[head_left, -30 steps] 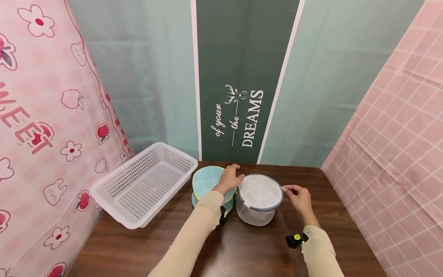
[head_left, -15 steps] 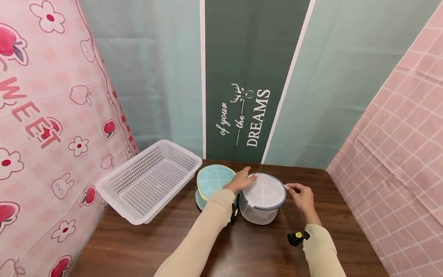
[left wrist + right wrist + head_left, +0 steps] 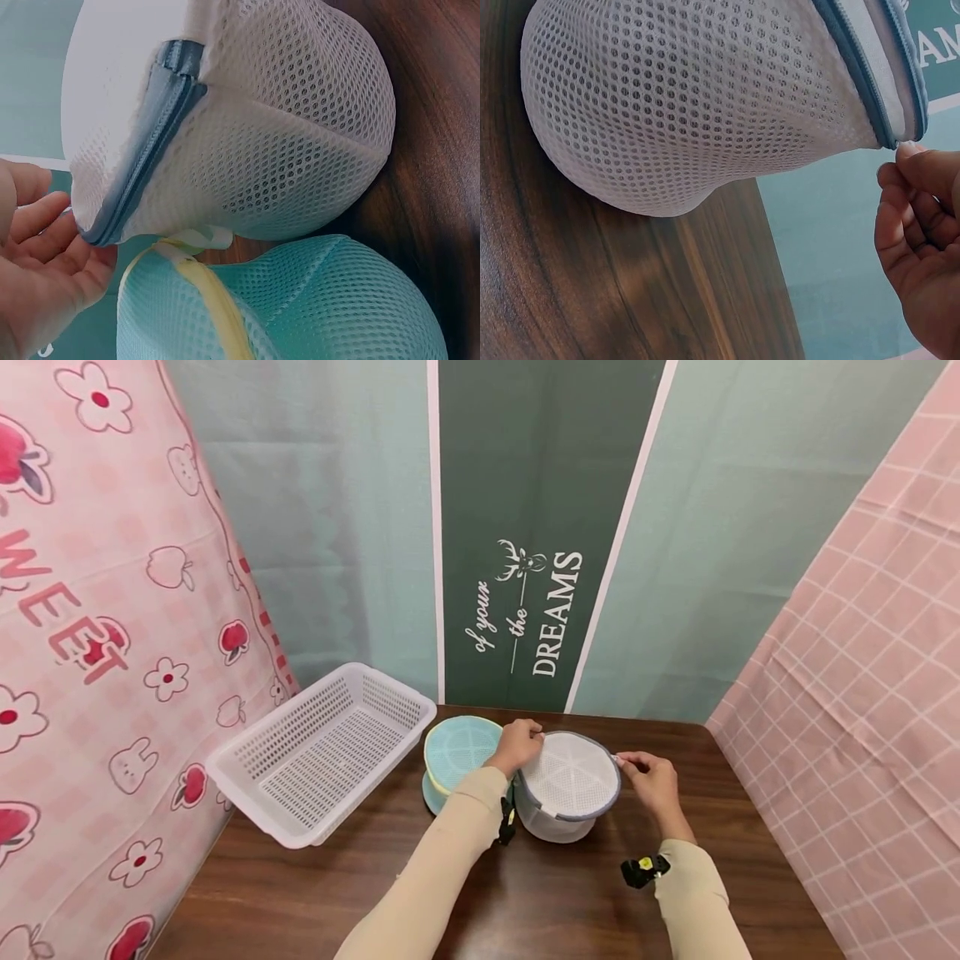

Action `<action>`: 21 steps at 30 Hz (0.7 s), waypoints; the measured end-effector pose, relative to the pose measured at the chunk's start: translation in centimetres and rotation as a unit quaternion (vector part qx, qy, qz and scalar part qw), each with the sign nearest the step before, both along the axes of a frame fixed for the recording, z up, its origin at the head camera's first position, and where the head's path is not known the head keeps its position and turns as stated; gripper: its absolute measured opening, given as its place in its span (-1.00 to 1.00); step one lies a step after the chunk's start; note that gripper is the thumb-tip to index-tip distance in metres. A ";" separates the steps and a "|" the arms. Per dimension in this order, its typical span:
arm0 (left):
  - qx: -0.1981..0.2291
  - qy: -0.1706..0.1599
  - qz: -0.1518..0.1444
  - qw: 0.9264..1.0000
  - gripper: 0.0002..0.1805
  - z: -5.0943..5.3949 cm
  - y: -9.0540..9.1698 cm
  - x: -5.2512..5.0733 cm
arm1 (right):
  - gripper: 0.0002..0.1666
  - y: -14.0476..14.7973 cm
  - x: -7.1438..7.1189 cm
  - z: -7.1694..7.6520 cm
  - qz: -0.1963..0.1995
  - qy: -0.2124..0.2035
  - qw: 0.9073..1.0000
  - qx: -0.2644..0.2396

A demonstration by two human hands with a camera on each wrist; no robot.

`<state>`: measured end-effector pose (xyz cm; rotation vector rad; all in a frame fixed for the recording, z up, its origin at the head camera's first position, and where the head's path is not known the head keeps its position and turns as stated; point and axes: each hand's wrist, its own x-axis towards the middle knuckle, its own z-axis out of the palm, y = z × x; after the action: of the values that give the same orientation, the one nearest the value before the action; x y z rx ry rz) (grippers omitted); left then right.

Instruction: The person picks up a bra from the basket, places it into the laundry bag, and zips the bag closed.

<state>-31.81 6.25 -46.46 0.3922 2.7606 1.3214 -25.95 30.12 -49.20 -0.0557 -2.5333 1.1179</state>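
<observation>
A white mesh laundry bag (image 3: 570,777) with a blue-grey zipper stands upright on the table. At its right rim my right hand (image 3: 652,785) pinches the small zipper pull between thumb and forefinger. The right wrist view shows the zipper (image 3: 859,71) with that pinch at its lower end. My left hand (image 3: 519,745) holds the bag's left rim with curled fingers; in the left wrist view the fingers (image 3: 56,244) meet the zipper edge and their tips are partly hidden. Left of it stands a turquoise mesh laundry bag (image 3: 461,752) with yellow trim, partly covered by my left arm.
A white perforated plastic basket (image 3: 322,760) stands at the left of the brown wooden table (image 3: 555,902). Patterned pink cloth hangs on both sides, and a green curtain (image 3: 547,460) with lettering hangs behind.
My left hand moves from between the bags to the white bag's rim; its spread fingers draw in. My right hand keeps its pinch at the right rim. The camera view shifts slightly.
</observation>
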 end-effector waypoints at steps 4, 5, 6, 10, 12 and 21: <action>-0.004 0.017 0.018 1.000 -0.76 -0.1 -0.2 -0.1 | -0.84 -0.3 0.0 0.2 -0.001 0.007 1.000 -0.001; -0.011 0.020 0.022 1.000 -0.76 -0.1 -0.2 -0.1 | -0.84 -0.4 0.0 0.2 -0.001 0.009 1.000 -0.003; -0.021 0.022 0.026 0.999 -0.77 -0.1 -0.3 -0.1 | -0.84 -0.5 -0.1 0.2 -0.001 0.010 1.000 -0.005; -0.067 0.043 0.028 0.996 -0.85 0.2 -0.7 -0.1 | -0.84 -0.9 -0.2 0.4 0.004 0.010 1.000 -0.014; -0.080 0.052 0.025 0.995 -0.80 0.3 -0.8 0.1 | -0.85 -1.0 -0.1 0.5 0.003 0.011 1.000 -0.014; -0.102 0.060 0.054 0.992 -0.67 0.1 -0.3 0.5 | -0.85 -0.8 0.4 0.6 0.004 0.009 1.000 -0.012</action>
<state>-31.29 5.91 -46.38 0.3239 3.0185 1.0510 -25.53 29.29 -48.65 -0.0414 -2.5073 1.1461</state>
